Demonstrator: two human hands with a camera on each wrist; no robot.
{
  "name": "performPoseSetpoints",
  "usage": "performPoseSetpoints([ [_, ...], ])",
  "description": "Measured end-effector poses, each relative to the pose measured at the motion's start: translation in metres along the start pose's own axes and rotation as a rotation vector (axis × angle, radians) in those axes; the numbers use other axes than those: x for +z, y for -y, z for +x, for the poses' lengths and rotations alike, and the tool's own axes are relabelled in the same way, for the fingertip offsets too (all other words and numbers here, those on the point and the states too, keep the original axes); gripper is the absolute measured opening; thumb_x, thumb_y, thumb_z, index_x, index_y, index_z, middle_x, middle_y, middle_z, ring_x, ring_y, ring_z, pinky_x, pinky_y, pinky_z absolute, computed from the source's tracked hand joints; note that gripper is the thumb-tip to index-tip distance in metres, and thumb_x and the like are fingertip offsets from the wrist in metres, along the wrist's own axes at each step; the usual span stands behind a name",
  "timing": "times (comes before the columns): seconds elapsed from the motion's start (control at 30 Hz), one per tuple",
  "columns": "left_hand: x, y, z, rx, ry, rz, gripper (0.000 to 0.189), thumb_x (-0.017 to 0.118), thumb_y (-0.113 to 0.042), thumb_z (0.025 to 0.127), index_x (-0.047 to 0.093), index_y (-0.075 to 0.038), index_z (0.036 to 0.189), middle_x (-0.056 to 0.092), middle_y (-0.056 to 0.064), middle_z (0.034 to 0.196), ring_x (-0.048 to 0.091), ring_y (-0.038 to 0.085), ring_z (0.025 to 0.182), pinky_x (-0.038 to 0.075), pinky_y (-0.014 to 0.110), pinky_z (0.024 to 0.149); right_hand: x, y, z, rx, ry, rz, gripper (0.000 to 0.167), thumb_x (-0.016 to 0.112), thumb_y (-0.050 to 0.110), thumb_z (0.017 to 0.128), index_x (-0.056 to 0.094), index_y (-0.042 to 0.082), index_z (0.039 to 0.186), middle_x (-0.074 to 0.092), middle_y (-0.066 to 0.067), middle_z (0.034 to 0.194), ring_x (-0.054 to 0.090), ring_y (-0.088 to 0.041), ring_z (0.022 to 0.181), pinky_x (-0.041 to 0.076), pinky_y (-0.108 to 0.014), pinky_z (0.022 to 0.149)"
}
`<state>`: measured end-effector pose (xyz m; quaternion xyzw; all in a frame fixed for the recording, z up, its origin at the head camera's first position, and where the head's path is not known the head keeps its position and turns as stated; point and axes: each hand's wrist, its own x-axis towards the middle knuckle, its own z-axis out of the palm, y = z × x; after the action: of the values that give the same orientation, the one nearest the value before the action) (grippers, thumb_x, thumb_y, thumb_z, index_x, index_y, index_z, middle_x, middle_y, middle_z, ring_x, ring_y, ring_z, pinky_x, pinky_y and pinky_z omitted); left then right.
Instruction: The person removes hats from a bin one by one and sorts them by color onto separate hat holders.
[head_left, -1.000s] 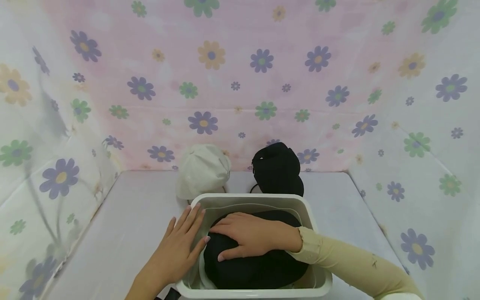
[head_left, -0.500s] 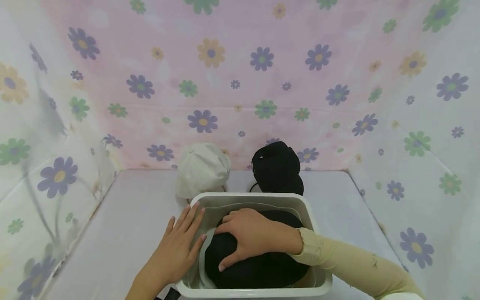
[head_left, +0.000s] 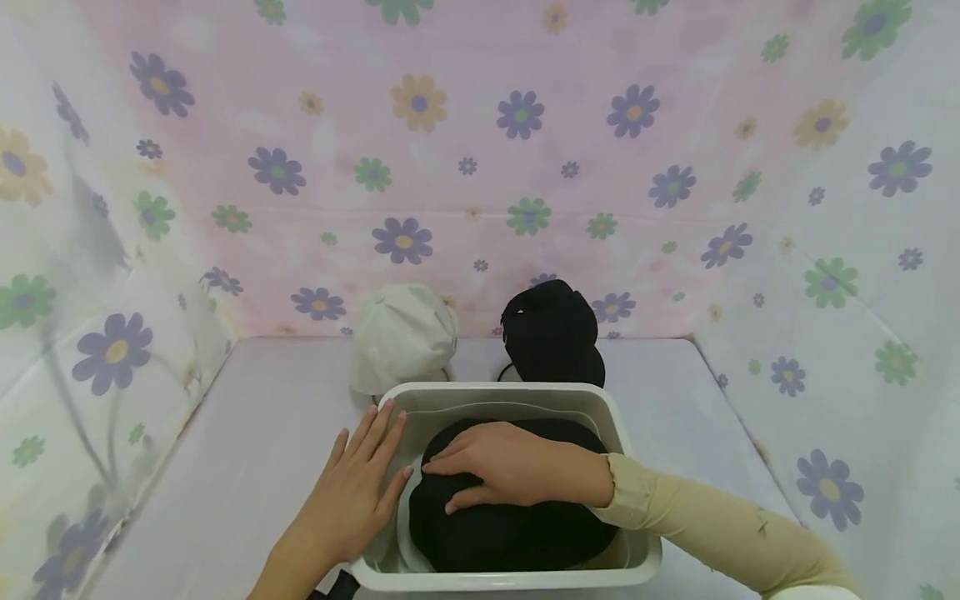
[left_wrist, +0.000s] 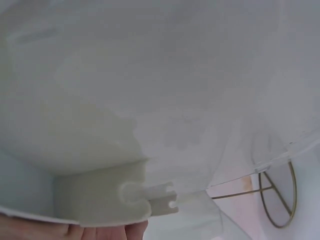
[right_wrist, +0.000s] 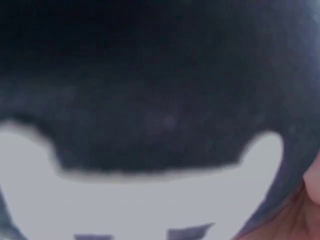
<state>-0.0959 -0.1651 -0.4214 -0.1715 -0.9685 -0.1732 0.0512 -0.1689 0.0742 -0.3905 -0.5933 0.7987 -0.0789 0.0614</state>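
Note:
A white plastic bin (head_left: 495, 582) stands at the front of the table. Inside it lies a rounded black cap (head_left: 502, 542), which fills most of the bin. My right hand (head_left: 510, 467) rests palm down on top of this cap, fingers loosely extended to the left and thumb lying on the cloth. Dark cloth (right_wrist: 150, 90) fills most of the right wrist view. On the bin's left rim rests my left hand (head_left: 345, 500), its fingers nearly straight and pointing away from me. The left wrist view shows fingers (left_wrist: 107, 232) against the bin's pale wall (left_wrist: 100, 195).
Behind the bin a white cap (head_left: 405, 337) and another black cap (head_left: 553, 337) stand side by side on the white table (head_left: 285, 417). A gold wire stand (left_wrist: 292, 190) shows in the left wrist view. Flower-printed cloth (head_left: 480, 150) encloses the back and sides.
My right hand first drew its fingers in and arched over the cap, then flattened out on it again. The left hand keeps its place on the rim.

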Motion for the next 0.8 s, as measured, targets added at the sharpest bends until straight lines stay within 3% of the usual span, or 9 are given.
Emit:
performPoseSetpoints([
  [0.33,0.002,-0.001,0.001,0.008,-0.02,-0.006,0.065,0.058,-0.032,0.104,0.032,-0.008,0.16,0.02,0.012,0.169,0.022,0.038,0.154,0.023,0.07,0.116,-0.007,-0.008,-0.008,-0.012,0.0,0.065,0.049,0.056,0.047,0.102,0.062,0.017,0.141,0.066,0.006,0.136,0.059,-0.005,0.126,0.045,-0.022,0.108],
  [0.57,0.002,0.0,0.002,0.011,-0.03,-0.001,0.066,0.058,-0.03,0.104,0.031,-0.008,0.16,0.02,0.012,0.169,0.022,0.038,0.154,0.024,0.07,0.116,-0.012,-0.006,-0.011,-0.026,-0.019,-0.014,0.055,0.06,0.058,0.096,0.067,0.021,0.136,0.07,0.012,0.126,0.063,-0.003,0.115,0.05,-0.019,0.099],
  [0.8,0.003,0.001,0.002,0.012,-0.025,-0.009,0.066,0.056,-0.032,0.105,0.03,-0.009,0.161,0.019,0.011,0.17,0.022,0.038,0.154,0.024,0.07,0.115,-0.013,-0.001,-0.011,-0.011,-0.039,-0.021,0.042,0.066,0.048,0.096,0.073,0.022,0.128,0.074,0.012,0.117,0.065,0.001,0.109,0.05,-0.015,0.095],
])
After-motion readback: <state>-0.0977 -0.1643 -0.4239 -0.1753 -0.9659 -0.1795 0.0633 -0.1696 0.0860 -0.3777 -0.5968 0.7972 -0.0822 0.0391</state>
